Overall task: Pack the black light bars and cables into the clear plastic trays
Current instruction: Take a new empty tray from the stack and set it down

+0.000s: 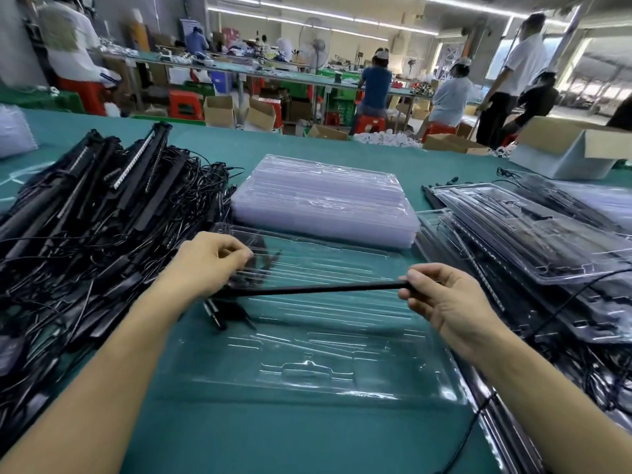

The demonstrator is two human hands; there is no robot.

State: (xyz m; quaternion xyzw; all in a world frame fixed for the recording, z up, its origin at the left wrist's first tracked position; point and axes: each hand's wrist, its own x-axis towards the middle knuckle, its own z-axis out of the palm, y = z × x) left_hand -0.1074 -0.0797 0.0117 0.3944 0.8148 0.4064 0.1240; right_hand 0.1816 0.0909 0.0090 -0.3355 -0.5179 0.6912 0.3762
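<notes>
Two hands hold one black light bar over an open clear tray.

The right hand [441, 295] pinches the right end of the light bar [318, 289] between thumb and curled fingers. The left hand [212, 265], at the bar's other end, has fingers and thumb pinched on what looks like its thin cable [268, 258]; a plug dangles below that wrist. Beneath the bar lies the tray [307, 371], flat on the green table [273, 436], which shows through its moulded channels. Just behind sits a nested stack of clear trays [325, 200]. Left, a tangled heap of bars and cables [85, 217]. Right, overlapping packed trays [533, 241] enclose black bars and wiring. Farther right stands an open cardboard box [567, 148], contents unseen.
</notes>
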